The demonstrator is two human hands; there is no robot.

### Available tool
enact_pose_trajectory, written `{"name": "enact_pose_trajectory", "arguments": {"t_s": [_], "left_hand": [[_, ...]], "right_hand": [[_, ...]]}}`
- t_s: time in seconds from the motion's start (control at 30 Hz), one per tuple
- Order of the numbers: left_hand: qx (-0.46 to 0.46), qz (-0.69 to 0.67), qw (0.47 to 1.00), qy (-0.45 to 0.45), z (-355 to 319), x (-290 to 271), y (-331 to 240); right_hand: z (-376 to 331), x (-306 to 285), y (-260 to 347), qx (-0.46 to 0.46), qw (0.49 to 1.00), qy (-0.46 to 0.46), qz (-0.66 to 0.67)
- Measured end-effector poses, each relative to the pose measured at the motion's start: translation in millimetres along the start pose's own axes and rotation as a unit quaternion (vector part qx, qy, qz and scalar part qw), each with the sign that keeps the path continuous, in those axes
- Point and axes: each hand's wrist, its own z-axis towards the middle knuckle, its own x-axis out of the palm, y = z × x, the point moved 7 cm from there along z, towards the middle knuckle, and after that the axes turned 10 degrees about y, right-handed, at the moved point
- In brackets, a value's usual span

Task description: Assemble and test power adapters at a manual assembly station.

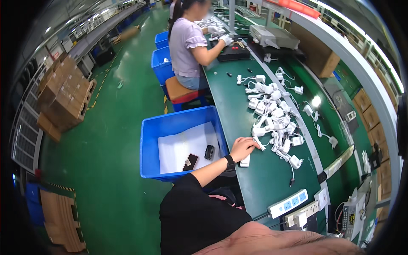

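Note:
My left hand (243, 148), with a dark band on the wrist, reaches over the bench to the near left side of a pile of white power adapters (276, 114). Its bent fingers are closed at the end of a white cable (261, 145) by the pile's edge. Beside the hand, partly under it, lies a small white block-shaped thing (245, 161). The adapters lie tangled with their bundled cables. One adapter (295, 161) sits nearest to me, its lead ending in a black connector (292, 182). My right hand does not show.
Left of the bench (259, 187) stands a blue bin (146, 146) with white sheets, a phone (191, 162) and a black object (209, 151). Power strips (289, 203) lie at the near right. A co-worker (187, 46) in white gloves sits farther along the bench. Stacked cartons (66, 93) stand far left.

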Motion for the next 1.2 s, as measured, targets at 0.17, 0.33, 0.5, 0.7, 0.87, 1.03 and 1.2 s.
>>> {"name": "enact_pose_trajectory", "arguments": {"t_s": [0.17,0.33,0.5,0.7,0.87,1.03,1.2], "left_hand": [[0.006,-0.165,0.986,0.026,7,16,-6],[0.078,-0.157,0.984,-0.010,8,33,-26],[0.130,-0.149,0.979,0.046,9,39,-45],[0.142,0.072,0.986,0.056,-26,36,-45],[0.182,0.170,0.962,0.110,-36,38,-46],[0.159,0.243,0.950,0.117,-29,34,-49],[0.130,0.276,0.939,0.161,1,30,-52]], "right_hand": [[-1,0,0,-0.069,0.997,-0.003,-0.031],[0,4,1,-0.075,0.996,-0.007,-0.038],[0,4,-7,-0.067,0.997,-0.009,-0.033],[-8,3,14,-0.542,0.839,-0.020,0.030],[6,3,-22,-0.001,0.999,0.018,0.046],[1,-3,-13,-0.045,0.998,0.032,-0.002],[14,10,-32,-0.077,0.995,0.046,0.048]]}}
